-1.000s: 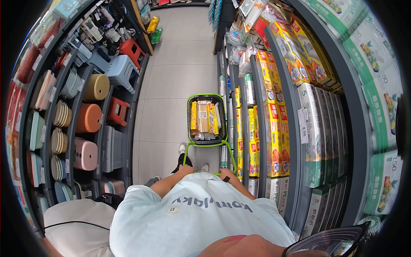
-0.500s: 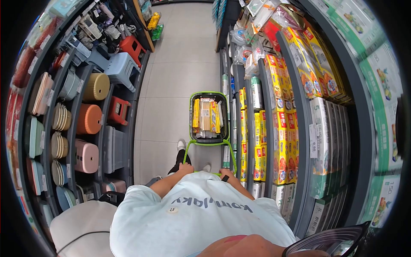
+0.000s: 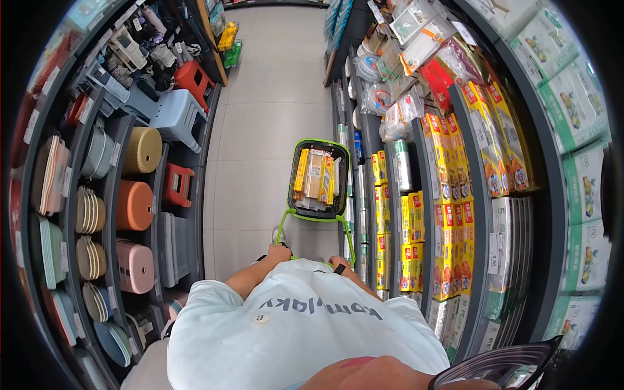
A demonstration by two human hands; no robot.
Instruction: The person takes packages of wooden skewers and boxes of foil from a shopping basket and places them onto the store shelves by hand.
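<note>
Seen from the head, a person in a pale shirt (image 3: 292, 325) has both hands out in front, slightly apart. The left hand (image 3: 280, 252) is wrapped around a bright green handle (image 3: 283, 226); the right hand (image 3: 338, 261), with a dark band at its wrist, is closed on the other side of it, its fingers partly hidden. Just ahead of the hands, joined to the handle, is a black basket (image 3: 315, 214) with a green rim. It holds yellow boxes (image 3: 301, 171) and a tan packet (image 3: 314, 170). Left of the hands, shelves carry an orange container (image 3: 135, 205), a pink container (image 3: 135, 266) and, farther forward, a light blue stool (image 3: 177, 117). Right of them stand rows of yellow cartons (image 3: 448, 240).
</note>
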